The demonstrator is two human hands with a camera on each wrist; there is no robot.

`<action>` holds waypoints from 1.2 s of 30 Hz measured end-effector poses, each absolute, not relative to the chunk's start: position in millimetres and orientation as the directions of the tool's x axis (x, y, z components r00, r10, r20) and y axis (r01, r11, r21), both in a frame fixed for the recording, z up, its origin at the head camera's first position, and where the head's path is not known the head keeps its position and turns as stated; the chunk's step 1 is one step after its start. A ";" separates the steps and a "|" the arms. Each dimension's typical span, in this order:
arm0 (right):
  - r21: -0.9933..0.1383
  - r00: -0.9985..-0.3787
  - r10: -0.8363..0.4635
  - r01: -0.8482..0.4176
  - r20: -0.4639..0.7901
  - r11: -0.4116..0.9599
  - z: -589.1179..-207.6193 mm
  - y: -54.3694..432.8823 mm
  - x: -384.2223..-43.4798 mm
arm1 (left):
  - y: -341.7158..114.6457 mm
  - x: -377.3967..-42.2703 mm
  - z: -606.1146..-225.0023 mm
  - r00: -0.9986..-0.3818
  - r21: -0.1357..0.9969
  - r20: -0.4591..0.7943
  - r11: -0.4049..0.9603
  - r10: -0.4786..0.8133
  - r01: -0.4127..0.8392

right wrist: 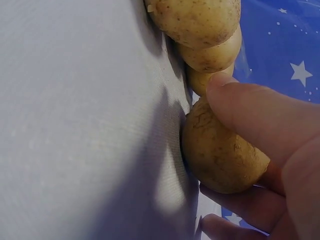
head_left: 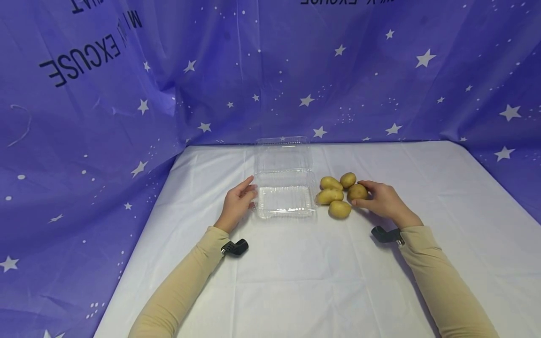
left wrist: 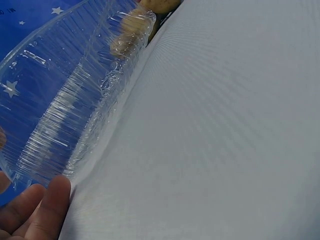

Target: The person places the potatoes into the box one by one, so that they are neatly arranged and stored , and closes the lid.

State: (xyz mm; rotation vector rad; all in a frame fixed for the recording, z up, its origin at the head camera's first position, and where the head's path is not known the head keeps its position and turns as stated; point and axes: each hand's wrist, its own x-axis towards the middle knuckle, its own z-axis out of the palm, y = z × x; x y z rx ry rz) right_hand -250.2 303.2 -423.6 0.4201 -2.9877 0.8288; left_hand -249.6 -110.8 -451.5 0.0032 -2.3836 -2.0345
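A clear plastic clamshell container [head_left: 285,215] lies with its lid [head_left: 283,157] raised toward the back. At its left edge, the left hand [head_left: 237,205] holds the rim, its fingertips against the plastic in the left wrist view. To the right of the container sits a cluster of potatoes [head_left: 340,209]. The right hand [head_left: 382,203] grips the rightmost potato [head_left: 357,192], thumb on the near side and fingers on the far side. In the right wrist view that potato [right wrist: 220,150] looks rougher and browner, and it appears to rest on the cloth.
A white cloth [head_left: 296,281] covers the table. Behind and to the left hangs a purple-blue sheet [head_left: 236,70] printed with stars and lettering. Each wrist wears a black camera mount, such as the left mount [head_left: 235,247].
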 end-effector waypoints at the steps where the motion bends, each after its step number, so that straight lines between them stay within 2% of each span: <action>1: -0.504 -0.963 -0.254 -0.261 0.084 0.823 -423.6 303.0 -250.4 | -110.8 -249.5 -451.4 -1.000 0.988 0.005 0.156 -0.008 0.004; 18: -0.496 -0.958 -0.262 -0.283 0.112 0.821 -422.3 306.2 -249.6 | -109.9 -250.7 -453.7 -1.000 0.989 0.016 0.149 -0.024 0.012; 36: -0.548 -0.944 -0.259 -0.331 0.205 0.768 -395.6 303.3 -243.4 | -110.8 -250.1 -452.6 -1.000 0.987 0.021 0.158 -0.004 0.020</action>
